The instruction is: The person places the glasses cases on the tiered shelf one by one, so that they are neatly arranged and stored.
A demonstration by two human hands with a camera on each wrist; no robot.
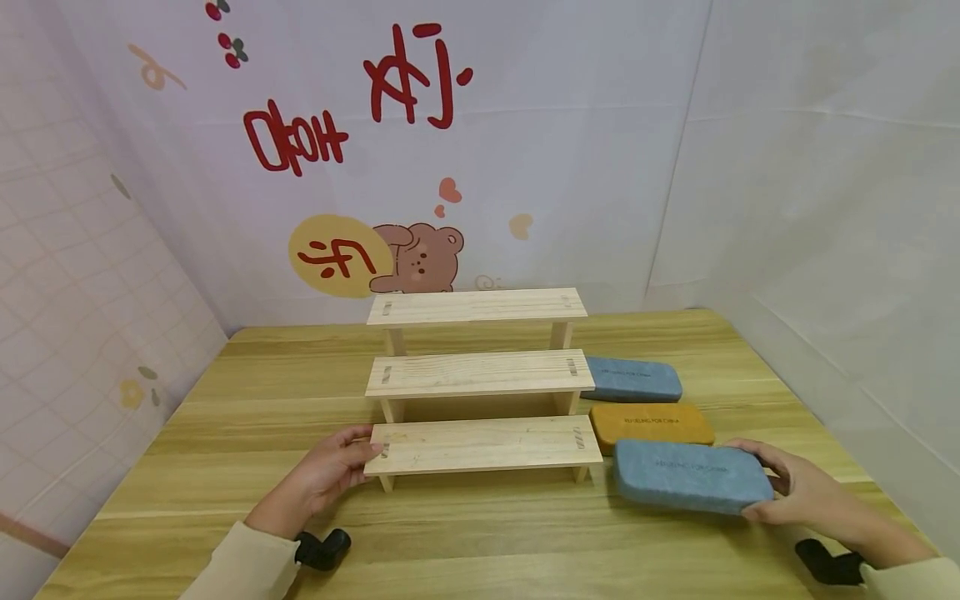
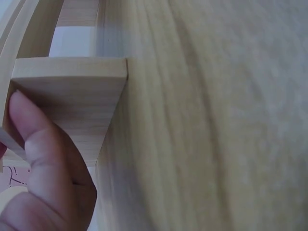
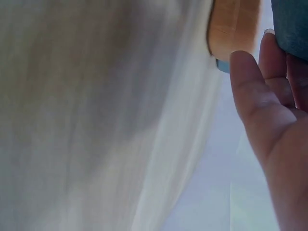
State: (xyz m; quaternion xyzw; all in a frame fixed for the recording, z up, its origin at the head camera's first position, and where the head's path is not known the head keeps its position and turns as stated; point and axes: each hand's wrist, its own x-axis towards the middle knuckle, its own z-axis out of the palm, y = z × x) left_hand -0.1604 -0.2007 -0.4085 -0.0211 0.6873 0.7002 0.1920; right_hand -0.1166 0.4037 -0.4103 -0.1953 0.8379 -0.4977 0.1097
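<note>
A three-tier wooden display stand [image 1: 480, 444] occupies the middle of the table. My left hand [image 1: 333, 467] grips the left end of its lowest board, with a digit against the board's side panel [image 2: 72, 110] in the left wrist view. At the right, my right hand [image 1: 798, 492] holds a blue oblong case [image 1: 686, 479] by its right end, fingers at the far edge and thumb at the near corner. This case is close over the table, just in front of a mustard-yellow case [image 1: 652, 423]. In the right wrist view, only part of the blue case [image 3: 291, 29] shows beside the fingers.
Another blue case [image 1: 637, 379] lies behind the yellow one, its left end hidden by the stand. The wood-grain table [image 1: 525, 542] meets a printed white curtain [image 1: 570, 167] at the back and sides. Black wrist mounts [image 1: 322, 550] stick out from both wrists.
</note>
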